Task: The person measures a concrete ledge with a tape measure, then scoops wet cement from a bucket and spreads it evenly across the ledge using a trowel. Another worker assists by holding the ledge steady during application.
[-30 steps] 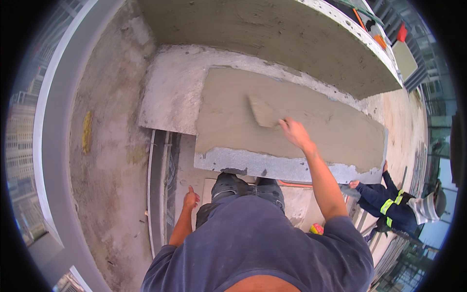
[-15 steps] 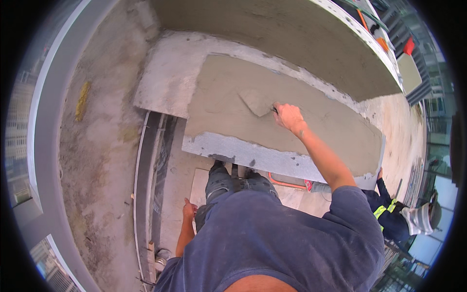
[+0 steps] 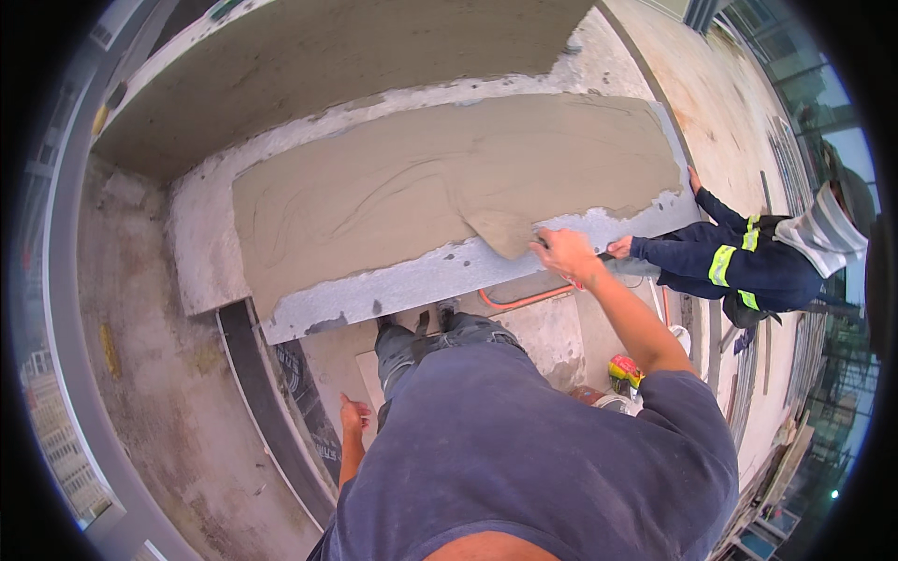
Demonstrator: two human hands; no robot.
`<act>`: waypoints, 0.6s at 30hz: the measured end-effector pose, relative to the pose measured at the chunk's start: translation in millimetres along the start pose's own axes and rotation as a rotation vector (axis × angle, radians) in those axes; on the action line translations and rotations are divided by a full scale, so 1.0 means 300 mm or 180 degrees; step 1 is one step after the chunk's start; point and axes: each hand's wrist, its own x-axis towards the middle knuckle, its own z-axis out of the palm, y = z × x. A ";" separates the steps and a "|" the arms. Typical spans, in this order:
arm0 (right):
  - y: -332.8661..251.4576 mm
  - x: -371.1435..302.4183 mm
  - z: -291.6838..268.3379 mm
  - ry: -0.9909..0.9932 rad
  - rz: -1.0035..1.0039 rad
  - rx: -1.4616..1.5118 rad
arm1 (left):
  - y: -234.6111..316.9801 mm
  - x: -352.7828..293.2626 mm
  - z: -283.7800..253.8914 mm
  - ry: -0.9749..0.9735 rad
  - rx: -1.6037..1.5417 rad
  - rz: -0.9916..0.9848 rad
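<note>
Wet grey mortar (image 3: 393, 178) coats most of a long grey slab (image 3: 402, 282), leaving a bare strip along its near edge. My right hand (image 3: 566, 254) is closed round the handle of a trowel (image 3: 505, 230), whose mortar-smeared blade lies at the near edge of the coat. Curved stroke marks run through the mortar to the left of the blade. Down beside my left leg hangs my left hand (image 3: 354, 413), holding nothing, with its fingers loosely apart.
A co-worker (image 3: 748, 257) in a dark jacket with reflective bands is at the slab's right end, hands near it. A mortar-covered upright panel (image 3: 337, 75) stands behind. An orange hose (image 3: 524, 301) and a red-and-yellow bag (image 3: 625, 372) lie below the slab.
My right hand has drawn the trowel from the middle of the mortar to its near edge. My view has turned right, bringing more of the co-worker into sight.
</note>
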 end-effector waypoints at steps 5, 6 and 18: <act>0.329 0.042 -0.177 0.0362 0.0916 0.0209 | 0.039 -0.032 0.021 0.0041 0.0182 -0.0090; 0.339 0.088 -0.165 0.0579 0.0760 0.0503 | 0.053 -0.040 0.026 0.0075 0.0195 -0.0196; -0.380 0.599 -0.221 0.0136 -0.0401 0.0468 | 0.295 -0.133 0.067 0.0395 0.0109 0.0407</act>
